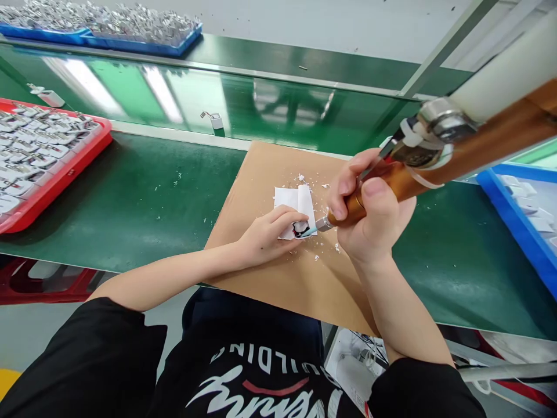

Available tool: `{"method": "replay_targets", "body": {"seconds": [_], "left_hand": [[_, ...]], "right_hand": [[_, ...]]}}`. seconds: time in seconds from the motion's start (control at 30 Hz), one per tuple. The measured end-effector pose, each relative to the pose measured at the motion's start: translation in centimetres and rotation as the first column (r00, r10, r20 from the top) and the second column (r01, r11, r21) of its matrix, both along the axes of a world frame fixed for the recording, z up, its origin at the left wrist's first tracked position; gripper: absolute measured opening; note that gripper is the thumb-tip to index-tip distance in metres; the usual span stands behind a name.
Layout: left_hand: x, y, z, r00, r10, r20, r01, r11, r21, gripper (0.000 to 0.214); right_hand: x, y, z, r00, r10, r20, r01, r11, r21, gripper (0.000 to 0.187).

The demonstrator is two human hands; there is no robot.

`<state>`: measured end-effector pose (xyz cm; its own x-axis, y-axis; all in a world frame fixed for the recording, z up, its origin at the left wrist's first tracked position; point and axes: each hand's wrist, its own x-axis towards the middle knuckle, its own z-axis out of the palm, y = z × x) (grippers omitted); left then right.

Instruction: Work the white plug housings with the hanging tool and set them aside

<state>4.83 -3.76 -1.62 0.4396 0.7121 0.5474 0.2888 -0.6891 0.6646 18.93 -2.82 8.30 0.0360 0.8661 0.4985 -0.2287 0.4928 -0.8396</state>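
My right hand (369, 212) is wrapped round the orange-brown barrel of a long power tool (461, 148) that slants up to the right. Its metal tip (322, 223) meets a small white part (300, 227) on the brown cardboard sheet (278, 273). My left hand (270, 235) pinches that white part and holds it down against the board. Another white block (296, 200) lies just behind it. White chips (324, 249) are scattered around the spot.
A red tray (61, 174) full of white parts sits at the left. Blue trays with parts stand at the back left (143, 45) and at the right edge (517, 220). Two loose white parts (215, 120) lie on the glossy green belt (278, 107). A green mat (139, 197) covers the bench.
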Motion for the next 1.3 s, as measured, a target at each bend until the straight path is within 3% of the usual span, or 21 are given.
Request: {"method": "replay_targets", "body": {"seconds": [0.2, 0.5, 0.77, 1.1, 1.3], "left_hand": [[0.02, -0.02, -0.16, 0.999, 0.020, 0.047, -0.019, 1.000, -0.018, 0.036], [-0.12, 0.17, -0.33, 0.999, 0.029, 0.023, -0.029, 1.000, -0.004, 0.037], [-0.09, 0.20, -0.38, 0.999, 0.025, 0.024, -0.025, 1.000, 0.017, 0.038], [-0.13, 0.07, 0.02, 0.999, 0.035, -0.006, -0.035, 0.999, 0.006, 0.036], [-0.21, 0.10, 0.12, 0.999, 0.047, 0.000, -0.047, 0.998, 0.045, 0.036]], "right_hand": [[-0.13, -0.07, 0.06, 1.000, -0.001, 0.016, 0.001, 1.000, 0.003, 0.026], [-0.14, 0.08, -0.08, 0.993, -0.062, 0.098, 0.062, 0.998, 0.000, 0.040], [-0.08, -0.09, -0.13, 0.999, 0.011, 0.032, -0.011, 1.000, 0.006, 0.027], [0.18, 0.08, -0.15, 0.992, -0.053, 0.111, 0.053, 0.999, 0.000, 0.035], [0.24, 0.35, -0.24, 1.000, -0.009, 0.001, 0.009, 0.999, 0.033, 0.024]]}}
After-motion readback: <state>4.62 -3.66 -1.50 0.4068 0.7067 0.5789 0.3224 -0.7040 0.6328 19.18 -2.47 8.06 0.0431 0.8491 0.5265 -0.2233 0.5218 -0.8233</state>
